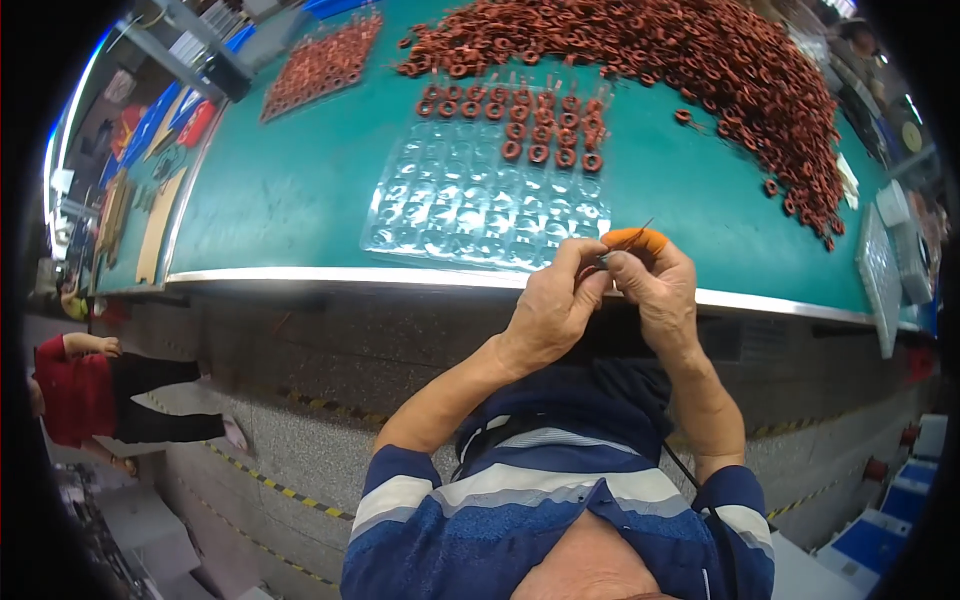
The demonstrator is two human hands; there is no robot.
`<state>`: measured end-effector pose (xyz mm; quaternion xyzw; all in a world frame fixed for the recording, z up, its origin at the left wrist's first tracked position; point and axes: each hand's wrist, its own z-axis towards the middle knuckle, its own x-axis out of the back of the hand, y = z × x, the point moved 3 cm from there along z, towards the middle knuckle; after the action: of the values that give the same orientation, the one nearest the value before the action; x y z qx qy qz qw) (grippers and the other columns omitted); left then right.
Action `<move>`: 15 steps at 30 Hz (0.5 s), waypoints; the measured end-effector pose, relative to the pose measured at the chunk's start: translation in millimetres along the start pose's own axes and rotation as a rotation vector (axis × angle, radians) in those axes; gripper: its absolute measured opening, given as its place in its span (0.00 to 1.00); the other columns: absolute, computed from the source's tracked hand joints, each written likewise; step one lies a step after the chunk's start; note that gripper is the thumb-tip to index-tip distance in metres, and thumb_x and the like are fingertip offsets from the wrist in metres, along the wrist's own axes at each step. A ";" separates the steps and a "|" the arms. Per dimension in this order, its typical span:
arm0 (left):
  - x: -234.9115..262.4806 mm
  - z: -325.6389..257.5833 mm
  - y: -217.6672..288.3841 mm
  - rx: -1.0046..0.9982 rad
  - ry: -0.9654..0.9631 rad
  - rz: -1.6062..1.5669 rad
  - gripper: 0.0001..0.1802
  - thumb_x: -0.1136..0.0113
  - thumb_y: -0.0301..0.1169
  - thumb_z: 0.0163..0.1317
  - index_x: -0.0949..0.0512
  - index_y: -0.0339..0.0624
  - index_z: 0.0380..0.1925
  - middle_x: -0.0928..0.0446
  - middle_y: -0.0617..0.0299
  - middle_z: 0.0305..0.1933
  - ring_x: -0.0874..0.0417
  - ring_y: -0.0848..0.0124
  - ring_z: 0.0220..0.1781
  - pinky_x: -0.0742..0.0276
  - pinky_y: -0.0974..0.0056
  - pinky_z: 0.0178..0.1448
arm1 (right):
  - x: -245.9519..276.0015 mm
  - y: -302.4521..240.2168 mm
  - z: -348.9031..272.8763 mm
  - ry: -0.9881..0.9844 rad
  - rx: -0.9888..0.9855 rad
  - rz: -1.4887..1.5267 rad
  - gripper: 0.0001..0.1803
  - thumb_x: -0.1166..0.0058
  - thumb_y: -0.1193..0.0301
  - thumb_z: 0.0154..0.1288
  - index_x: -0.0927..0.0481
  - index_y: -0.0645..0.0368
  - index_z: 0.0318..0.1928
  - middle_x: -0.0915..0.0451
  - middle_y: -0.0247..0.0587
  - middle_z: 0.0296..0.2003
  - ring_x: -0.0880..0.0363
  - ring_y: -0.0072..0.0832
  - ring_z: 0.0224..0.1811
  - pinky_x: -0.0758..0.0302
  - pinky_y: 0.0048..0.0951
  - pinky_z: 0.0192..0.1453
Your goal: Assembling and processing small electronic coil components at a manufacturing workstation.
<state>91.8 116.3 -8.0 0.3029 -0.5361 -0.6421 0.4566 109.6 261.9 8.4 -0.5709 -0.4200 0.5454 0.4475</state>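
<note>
Both hands meet just over the near edge of the green desk [290, 190]. The left hand [553, 305] and right hand [655, 285] pinch a small coil [606, 258] between closed fingertips, its thin wire ends sticking up. An orange cot [635, 238] covers one right finger. Just beyond lies a clear tray [470, 205], its far rows filled with coils, and behind it a big heap [700, 60].
</note>
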 end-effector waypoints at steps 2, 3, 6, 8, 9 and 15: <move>17.0 4.7 10.5 -0.206 0.149 0.089 0.20 0.43 0.28 0.66 0.34 0.36 0.55 0.22 0.49 0.43 0.17 0.62 0.39 0.23 0.62 0.41 | -8.1 -15.6 23.0 0.038 0.034 -0.217 0.12 0.40 0.72 0.63 0.20 0.66 0.44 0.19 0.35 0.33 0.25 0.17 0.31 0.27 0.19 0.35; 31.8 2.4 13.8 -0.181 0.219 0.181 0.20 0.43 0.28 0.66 0.35 0.35 0.55 0.22 0.50 0.43 0.18 0.62 0.38 0.23 0.61 0.41 | -17.1 -26.7 40.3 0.006 0.040 -0.323 0.12 0.42 0.72 0.63 0.20 0.67 0.44 0.19 0.35 0.33 0.25 0.17 0.30 0.27 0.19 0.34; 71.2 12.1 0.7 -0.291 0.392 0.426 0.20 0.44 0.25 0.64 0.35 0.34 0.55 0.23 0.50 0.43 0.19 0.60 0.35 0.23 0.60 0.39 | -57.8 -39.1 102.4 -0.143 0.231 -0.489 0.15 0.41 0.67 0.61 0.20 0.68 0.41 0.16 0.39 0.29 0.23 0.18 0.27 0.26 0.20 0.32; 76.2 24.9 -13.3 -0.206 0.415 0.485 0.17 0.44 0.22 0.62 0.32 0.34 0.51 0.25 0.49 0.39 0.20 0.56 0.34 0.23 0.58 0.38 | -70.0 -31.1 150.2 -0.182 0.298 -0.617 0.15 0.41 0.67 0.61 0.19 0.69 0.39 0.16 0.42 0.29 0.19 0.22 0.27 0.24 0.24 0.31; 74.7 29.3 -13.8 -0.223 0.387 0.517 0.16 0.44 0.22 0.61 0.31 0.34 0.49 0.25 0.49 0.39 0.20 0.55 0.34 0.23 0.58 0.38 | -72.3 -23.2 175.5 -0.195 0.284 -0.731 0.15 0.40 0.66 0.61 0.19 0.68 0.40 0.15 0.42 0.30 0.21 0.21 0.27 0.24 0.24 0.31; 86.8 29.4 -12.6 -0.242 0.396 0.533 0.09 0.44 0.20 0.57 0.27 0.35 0.39 0.26 0.48 0.36 0.23 0.49 0.38 0.26 0.55 0.41 | -103.3 5.2 236.1 -0.295 0.295 -1.094 0.13 0.41 0.66 0.59 0.17 0.66 0.36 0.17 0.49 0.25 0.18 0.28 0.26 0.23 0.34 0.34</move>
<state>28.0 49.5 -4.3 0.2148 -0.4174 -0.4881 0.7358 -131.6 173.0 27.8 -0.1206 -0.6314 0.3614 0.6754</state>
